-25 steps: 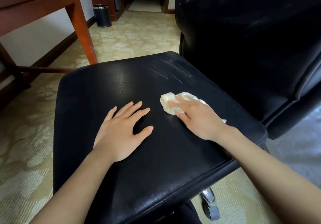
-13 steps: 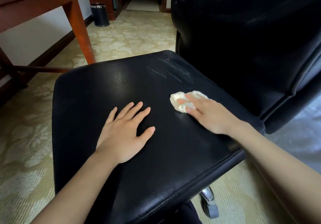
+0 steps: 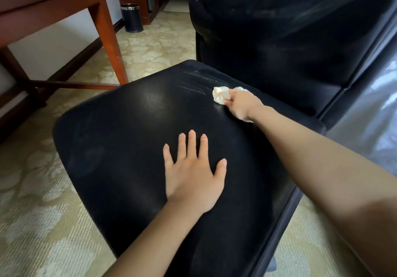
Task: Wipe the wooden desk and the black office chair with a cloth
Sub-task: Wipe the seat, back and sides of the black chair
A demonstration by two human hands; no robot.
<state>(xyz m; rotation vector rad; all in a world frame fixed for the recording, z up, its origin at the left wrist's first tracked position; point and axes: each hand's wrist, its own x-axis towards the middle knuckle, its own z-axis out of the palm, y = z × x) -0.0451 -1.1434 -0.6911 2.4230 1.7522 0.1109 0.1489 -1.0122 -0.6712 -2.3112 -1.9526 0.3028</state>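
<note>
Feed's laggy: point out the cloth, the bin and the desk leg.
cloth (image 3: 219, 96), head view, exposed crumpled end.
bin (image 3: 132, 20), head view, dark side wall.
desk leg (image 3: 109, 47), head view, mid-shaft.

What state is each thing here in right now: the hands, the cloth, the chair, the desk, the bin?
cloth: crumpled, pressed on the back part of the seat.
right hand: grips the cloth.
left hand: flat on the seat, fingers spread.
seat: pale streaks beside the cloth.
backrest: upright, faintly streaked.
desk: standing, neither hand on it.
bin: upright on the carpet.
</note>
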